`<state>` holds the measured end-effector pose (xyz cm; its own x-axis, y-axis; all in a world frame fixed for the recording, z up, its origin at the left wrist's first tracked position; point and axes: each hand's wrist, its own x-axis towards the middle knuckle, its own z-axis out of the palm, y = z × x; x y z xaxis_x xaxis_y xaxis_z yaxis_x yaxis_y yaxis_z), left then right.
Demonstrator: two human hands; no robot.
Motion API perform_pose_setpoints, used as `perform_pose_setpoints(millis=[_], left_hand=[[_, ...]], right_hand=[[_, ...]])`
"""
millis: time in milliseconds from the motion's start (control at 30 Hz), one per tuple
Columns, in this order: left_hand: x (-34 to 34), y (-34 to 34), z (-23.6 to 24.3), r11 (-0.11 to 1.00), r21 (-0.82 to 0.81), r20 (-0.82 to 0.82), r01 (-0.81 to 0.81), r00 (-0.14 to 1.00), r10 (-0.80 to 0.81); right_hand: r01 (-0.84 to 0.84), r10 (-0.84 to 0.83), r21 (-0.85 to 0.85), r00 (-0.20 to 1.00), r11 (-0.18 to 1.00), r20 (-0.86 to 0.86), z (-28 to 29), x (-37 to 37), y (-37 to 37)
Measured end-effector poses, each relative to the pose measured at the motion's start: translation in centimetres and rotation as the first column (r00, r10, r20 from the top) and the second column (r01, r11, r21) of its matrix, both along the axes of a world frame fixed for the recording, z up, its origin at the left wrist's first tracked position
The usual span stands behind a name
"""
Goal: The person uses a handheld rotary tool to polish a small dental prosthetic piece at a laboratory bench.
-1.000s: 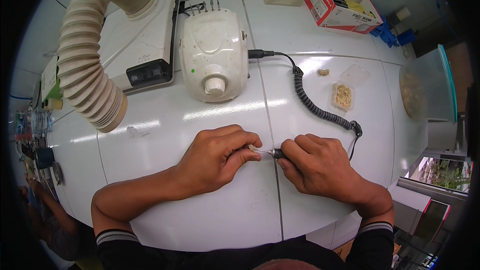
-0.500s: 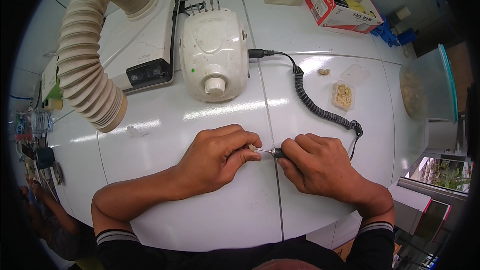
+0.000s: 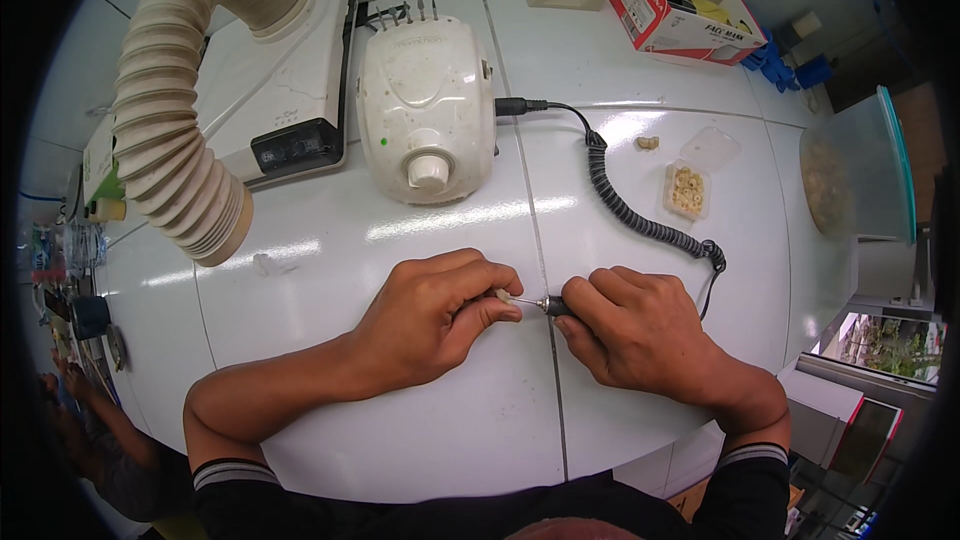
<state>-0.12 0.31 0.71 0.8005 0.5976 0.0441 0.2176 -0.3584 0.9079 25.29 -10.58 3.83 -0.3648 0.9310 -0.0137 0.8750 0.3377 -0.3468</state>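
Note:
Between the thumb and fingertips of my left hand [image 3: 435, 315] is a small beige piece [image 3: 503, 295], mostly hidden by the fingers. My right hand [image 3: 640, 330] is wrapped round a rotary handpiece [image 3: 556, 306] with a dark grip and a metal nose. Its thin bur [image 3: 527, 301] points left and reaches the beige piece; whether it spins I cannot tell. A coiled black cord [image 3: 640, 202] runs from behind my right hand to the white control unit [image 3: 427, 110], which has a round knob, a green light and several burs standing along its back.
A ribbed beige suction hose [image 3: 165, 130] arches over a white box unit [image 3: 285, 90] at left. At right lie an open clear box [image 3: 686, 191] of small beige pieces and one loose piece [image 3: 648, 144]. Farther back stands a red-and-white carton [image 3: 685, 20]. Another person [image 3: 115, 440] sits far left.

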Motion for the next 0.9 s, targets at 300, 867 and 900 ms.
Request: perform_pose_setpoints(millis=[300,867,900], left_hand=[[0.02,-0.01,-0.02,1.0,-0.004,-0.006,-0.002,1.0,0.002],[0.04,-0.06,-0.15,1.0,0.005,0.002,-0.009,1.0,0.009],[0.04,-0.08,-0.16,1.0,0.004,0.005,-0.011,1.0,0.011]], right_hand=[[0.007,-0.007,-0.016,1.0,1.0,-0.006,0.13,-0.02,0.05],[0.002,-0.002,-0.017,1.0,1.0,-0.004,0.18,-0.02,0.17],[0.001,-0.001,-0.018,1.0,1.0,-0.005,0.14,0.03,0.14]])
